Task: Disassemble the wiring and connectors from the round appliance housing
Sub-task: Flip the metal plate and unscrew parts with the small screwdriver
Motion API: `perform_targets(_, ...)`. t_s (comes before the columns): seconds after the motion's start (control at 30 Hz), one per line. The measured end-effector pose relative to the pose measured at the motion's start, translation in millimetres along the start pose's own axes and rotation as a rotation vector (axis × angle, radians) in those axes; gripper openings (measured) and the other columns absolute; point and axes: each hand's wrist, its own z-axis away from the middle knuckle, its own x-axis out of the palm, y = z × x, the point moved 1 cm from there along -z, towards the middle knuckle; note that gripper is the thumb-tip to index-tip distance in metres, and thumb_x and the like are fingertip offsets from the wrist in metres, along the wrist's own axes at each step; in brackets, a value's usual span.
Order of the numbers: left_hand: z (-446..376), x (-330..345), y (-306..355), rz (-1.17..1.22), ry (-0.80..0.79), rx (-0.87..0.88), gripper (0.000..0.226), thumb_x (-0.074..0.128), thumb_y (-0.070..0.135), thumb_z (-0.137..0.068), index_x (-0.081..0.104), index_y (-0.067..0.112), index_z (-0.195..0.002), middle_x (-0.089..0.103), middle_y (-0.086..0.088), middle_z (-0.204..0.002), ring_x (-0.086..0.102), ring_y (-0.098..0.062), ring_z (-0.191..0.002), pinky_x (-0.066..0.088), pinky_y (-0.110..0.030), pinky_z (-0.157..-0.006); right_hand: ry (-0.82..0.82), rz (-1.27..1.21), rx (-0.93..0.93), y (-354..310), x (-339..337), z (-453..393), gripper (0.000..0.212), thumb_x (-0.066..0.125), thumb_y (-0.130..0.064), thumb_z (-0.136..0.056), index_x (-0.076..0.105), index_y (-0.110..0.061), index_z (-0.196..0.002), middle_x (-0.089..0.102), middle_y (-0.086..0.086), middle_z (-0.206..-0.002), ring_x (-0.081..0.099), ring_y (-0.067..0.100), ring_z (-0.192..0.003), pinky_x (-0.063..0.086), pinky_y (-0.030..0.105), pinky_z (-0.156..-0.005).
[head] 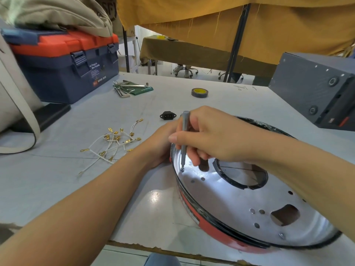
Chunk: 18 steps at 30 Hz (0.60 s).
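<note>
While the left hand (159,144) grips its rim, the round, shiny, red-banded metal housing (226,200) meets a slim grey screwdriver (184,139) pinched by the right hand (207,135).

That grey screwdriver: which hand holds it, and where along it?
The right hand pinches the grey screwdriver mid-shaft, tip on a screw. The left hand grips the housing's rim.
</note>
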Motion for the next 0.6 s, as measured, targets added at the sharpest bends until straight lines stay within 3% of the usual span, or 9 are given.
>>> perform_targets(0.07, -0.8, -0.7, 0.7, 0.015, -0.019, 0.022, 0.049, 0.035, 0.009, -0.080, 0.069, 0.020, -0.047, 0.060, 0.003, -0.042, 0.061, 0.000, -0.048, 0.045, -0.011, -0.047, -0.017, -0.014, -0.035, 3.0, -1.5, -0.8, 0.038, 0.053, -0.020, -0.096, 0.064, 0.010, -0.076, 0.060, 0.006, -0.048, 0.047, 0.010, -0.042, 0.044, 0.021, -0.051)
perform_targets(0.17, -2.3, -1.7, 0.8, 0.041, -0.068, 0.043, 0.061, 0.029, 0.000, -0.090, 0.071, 0.024, -0.053, 0.065, 0.006, -0.050, 0.064, -0.002, -0.053, 0.048, -0.012, -0.050, -0.063, -0.038, -0.082, 6.7, -3.7, -2.7, 0.029, 0.054, -0.017, -0.096, 0.061, 0.001, -0.075, 0.057, -0.001, -0.047, 0.047, 0.005, -0.044, 0.042, 0.014, -0.052)
perform_targets(0.3, -3.5, -3.5, -0.4, 0.090, -0.057, 0.017, 0.046, 0.037, 0.009, -0.087, 0.074, 0.022, -0.063, 0.069, 0.003, -0.059, 0.067, -0.007, -0.059, 0.051, -0.016, -0.053, -0.155, -0.076, -0.108, 9.5, -8.1, -4.8, 0.023, 0.054, -0.016, -0.096, 0.058, -0.008, -0.075, 0.057, -0.001, -0.049, 0.047, 0.012, -0.051, 0.041, 0.018, -0.054)
perform_targets(0.47, -6.4, -3.1, -2.2, 0.040, -0.012, 0.013, 0.056, 0.032, 0.009, -0.094, 0.074, 0.020, -0.060, 0.071, 0.002, -0.062, 0.069, -0.007, -0.066, 0.052, -0.016, -0.059, -0.291, -0.078, -0.082, 8.8, -14.5, -13.0, 0.019, 0.053, -0.011, -0.096, 0.058, -0.002, -0.080, 0.057, 0.004, -0.052, 0.043, 0.014, -0.050, 0.037, 0.019, -0.052)
perform_targets(0.6, -6.2, -3.0, -1.7, 0.047, -0.011, 0.020, 0.053, 0.032, 0.008, -0.093, 0.075, 0.020, -0.064, 0.072, 0.001, -0.065, 0.070, -0.008, -0.070, 0.053, -0.018, -0.062, -0.307, -0.048, -0.069, 5.9, -18.1, -16.2, 0.017, 0.057, -0.011, -0.093, 0.061, -0.003, -0.079, 0.061, 0.011, -0.057, 0.045, 0.017, -0.052, 0.037, 0.019, -0.050)
